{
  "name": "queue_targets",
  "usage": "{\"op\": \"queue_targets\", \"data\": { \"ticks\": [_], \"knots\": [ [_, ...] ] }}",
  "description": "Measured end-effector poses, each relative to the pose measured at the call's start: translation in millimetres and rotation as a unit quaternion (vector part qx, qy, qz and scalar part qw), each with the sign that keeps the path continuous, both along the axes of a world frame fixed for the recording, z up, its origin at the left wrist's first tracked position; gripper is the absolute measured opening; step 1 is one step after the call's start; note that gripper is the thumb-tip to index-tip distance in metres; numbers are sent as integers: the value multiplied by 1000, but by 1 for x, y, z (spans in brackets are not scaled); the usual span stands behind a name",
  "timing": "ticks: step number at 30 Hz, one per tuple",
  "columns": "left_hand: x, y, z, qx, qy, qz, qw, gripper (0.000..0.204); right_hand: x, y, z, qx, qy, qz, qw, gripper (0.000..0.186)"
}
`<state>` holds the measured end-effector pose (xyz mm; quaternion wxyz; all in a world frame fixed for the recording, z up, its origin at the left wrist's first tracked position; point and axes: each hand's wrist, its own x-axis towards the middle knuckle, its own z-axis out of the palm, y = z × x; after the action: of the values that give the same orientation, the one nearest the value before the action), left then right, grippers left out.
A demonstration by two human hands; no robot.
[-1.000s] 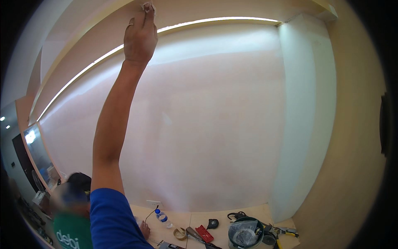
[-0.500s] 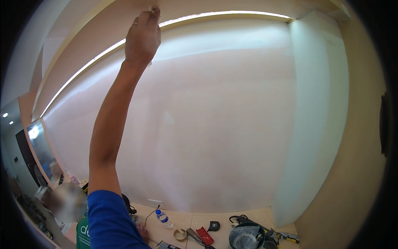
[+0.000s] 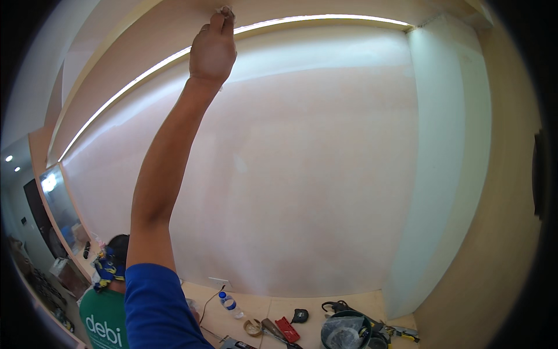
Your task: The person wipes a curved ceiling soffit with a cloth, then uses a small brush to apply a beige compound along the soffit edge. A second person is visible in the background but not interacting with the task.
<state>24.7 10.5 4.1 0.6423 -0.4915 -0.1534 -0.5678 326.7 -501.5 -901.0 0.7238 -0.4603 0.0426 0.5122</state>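
My left hand (image 3: pixel 214 51) is raised at the end of a stretched arm, against the board above a glowing light strip (image 3: pixel 325 17). Its fingers are closed in a pinch around a small pale, crumpled piece (image 3: pixel 224 9); what it is made of cannot be made out. Behind the arm spreads a smooth pinkish wall (image 3: pixel 314 168), with a whiter band along its top under the light. My right hand is out of view.
A co-worker in a green shirt (image 3: pixel 102 317) is at the lower left. On the wooden top stand or lie a water bottle (image 3: pixel 231 305), tape roll (image 3: pixel 252 327), red tool (image 3: pixel 287 329), black tape measure (image 3: pixel 300 316) and a bucket (image 3: pixel 366 334) with plastic in it.
My left hand has slid a little to the right along the board, still pinching the pale piece. The co-worker has turned the head and shows more of the green back.
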Motion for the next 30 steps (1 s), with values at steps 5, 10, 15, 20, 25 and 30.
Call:
{"op": "queue_targets", "data": {
  "ticks": [5,10,15,20,25,30],
  "knots": [
    [13,6,-7,-52,-2,2,999,53,-6,3,-7,15,12,-26,999,18],
    [-10,15,-22,-75,18,-65,995,48,26,-12,-46,89,64,73,991,20],
    [-4,-19,-13,104,31,-146,983,48,7,-23,-73,40,74,94,992,32],
    [-27,0,0,98,-38,-84,991,45,54,-34,-67,-41,88,166,981,44],
    [11,0,4,51,-28,-89,994,45,-17,-30,-51,-25,36,89,995,46],
    [15,21,-2,-49,-11,-96,994,44,-31,-32,-31,-35,-10,67,997,47]
  ]
}}
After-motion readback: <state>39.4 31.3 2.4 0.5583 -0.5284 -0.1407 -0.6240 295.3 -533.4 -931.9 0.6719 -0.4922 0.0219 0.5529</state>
